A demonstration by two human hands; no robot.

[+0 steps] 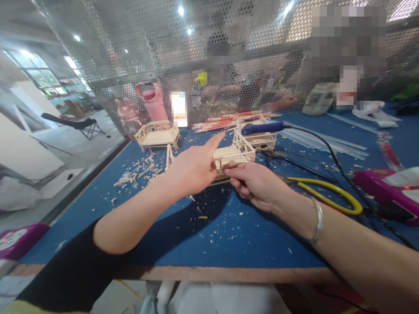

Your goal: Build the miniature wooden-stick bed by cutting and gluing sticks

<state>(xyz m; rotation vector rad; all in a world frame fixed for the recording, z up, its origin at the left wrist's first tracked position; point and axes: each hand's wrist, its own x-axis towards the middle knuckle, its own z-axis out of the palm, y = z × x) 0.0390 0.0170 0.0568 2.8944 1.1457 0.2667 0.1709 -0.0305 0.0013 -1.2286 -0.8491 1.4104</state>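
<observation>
My left hand (193, 168) grips the near left side of a small wooden stick model (234, 155) on the blue table (203, 235), its index finger stretched out over the model's top. My right hand (255, 183) is closed in a pinch against the model's near edge; I cannot make out whether it holds a small stick. A silver bangle sits on my right wrist.
A finished miniature wooden bench (158, 135) stands at the back left, another stick frame (260, 137) behind the model. A blue glue gun (263, 127) with black cord, yellow-handled pliers (327, 194), wood chips (137, 172), stick bundles and a pink device (389, 192) lie around. People sit behind a perforated screen.
</observation>
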